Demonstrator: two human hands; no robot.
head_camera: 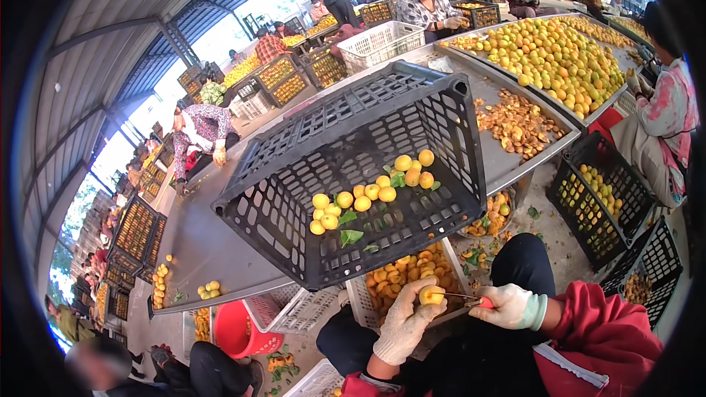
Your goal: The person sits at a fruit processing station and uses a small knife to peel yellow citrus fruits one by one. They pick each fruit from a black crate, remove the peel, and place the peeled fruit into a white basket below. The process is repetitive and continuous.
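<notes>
My left hand (405,317), in a knitted work glove, holds a yellow apricot (429,295) above my lap. The gloved right hand (510,307) grips a small knife by its red handle (485,302). Its thin blade (456,294) points left and meets the fruit; how deep it goes is hidden. Beneath both hands stands a white plastic crate (455,263) with many cut apricot pieces (398,278). Beyond it, a black plastic crate (325,121) lies tipped on its side on a steel table (220,231), its opening facing me. Several whole apricots (372,192) and green leaves (351,237) rest inside.
Brown apricot scraps (521,124) and a large apricot heap (557,60) occupy the tables at right. A red bucket (229,331) and a white crate (309,309) stand left of my knees. Black crates (601,204) flank my right. Co-workers sit around the tables.
</notes>
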